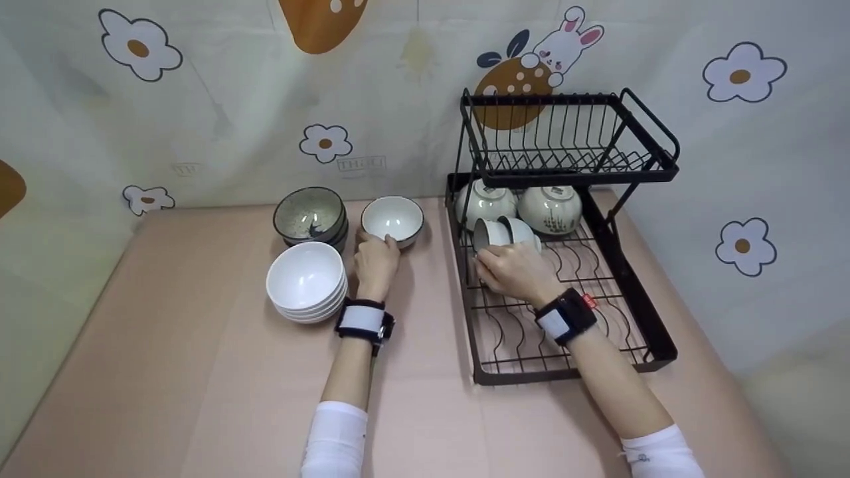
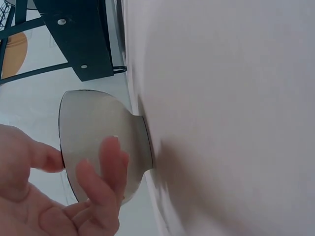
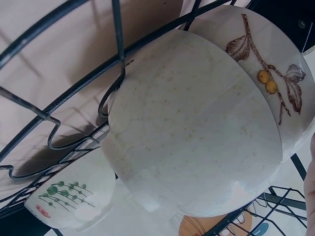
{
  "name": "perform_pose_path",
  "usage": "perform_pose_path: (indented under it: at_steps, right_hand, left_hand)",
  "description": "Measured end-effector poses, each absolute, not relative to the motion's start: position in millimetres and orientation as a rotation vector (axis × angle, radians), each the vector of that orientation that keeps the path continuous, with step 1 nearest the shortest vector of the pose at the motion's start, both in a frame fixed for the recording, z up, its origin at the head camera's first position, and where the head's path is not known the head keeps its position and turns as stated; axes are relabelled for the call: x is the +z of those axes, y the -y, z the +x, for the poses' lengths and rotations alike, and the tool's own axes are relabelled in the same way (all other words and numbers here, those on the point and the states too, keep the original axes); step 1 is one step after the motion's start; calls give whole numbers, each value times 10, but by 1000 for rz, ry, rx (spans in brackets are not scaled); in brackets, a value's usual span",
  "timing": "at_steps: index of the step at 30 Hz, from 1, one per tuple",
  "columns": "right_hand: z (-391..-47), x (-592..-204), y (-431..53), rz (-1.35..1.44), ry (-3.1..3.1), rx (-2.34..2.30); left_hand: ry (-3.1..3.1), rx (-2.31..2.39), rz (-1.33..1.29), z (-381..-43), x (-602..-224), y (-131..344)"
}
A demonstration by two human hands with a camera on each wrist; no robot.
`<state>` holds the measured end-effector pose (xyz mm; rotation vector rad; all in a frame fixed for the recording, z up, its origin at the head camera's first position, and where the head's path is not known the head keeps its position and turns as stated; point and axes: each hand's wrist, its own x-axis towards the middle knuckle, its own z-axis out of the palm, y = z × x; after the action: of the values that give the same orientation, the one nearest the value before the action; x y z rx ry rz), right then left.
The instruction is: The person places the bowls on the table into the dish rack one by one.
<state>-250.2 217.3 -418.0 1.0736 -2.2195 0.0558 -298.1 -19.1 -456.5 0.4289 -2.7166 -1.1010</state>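
At the back of the table, my left hand (image 1: 377, 265) holds the near rim of a white bowl with a thin dark edge (image 1: 393, 214). The left wrist view shows the thumb at that rim and the fingers along the outer wall, the bowl's foot down by the tabletop. Inside the black dish rack, my right hand (image 1: 518, 271) grips the near side of a small pale bowl (image 1: 489, 235), which stands tipped on its side against another. Close up, this bowl is speckled (image 3: 192, 123) and overlaps one painted with a branch (image 3: 283, 64); only a sliver of the hand shows there.
Two upturned bowls (image 1: 551, 211) sit at the back of the lower rack (image 1: 574, 377), under its upper tier (image 1: 578, 178). Left of my left hand are a stack of white bowls (image 1: 307, 282) and a stack of dark-glazed bowls (image 1: 309, 212). A patterned curtain (image 1: 232, 99) hangs behind.
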Motion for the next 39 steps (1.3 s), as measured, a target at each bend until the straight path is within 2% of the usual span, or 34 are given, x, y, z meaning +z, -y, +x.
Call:
perform_pose_path:
  at_steps: [14, 24, 39]
  right_hand:
    - [-2504, -4169, -2176, 1072, 2220, 50]
    - [-2504, -4174, -2183, 1072, 2236, 68]
    - [-2503, -4200, -2182, 1070, 2250, 68]
  left_hand:
    - [2700, -1281, 413, -2967, -4585, 240]
    - [2719, -1161, 309, -2954, -4576, 222]
    - [2774, -1172, 293, -2970, -4576, 178]
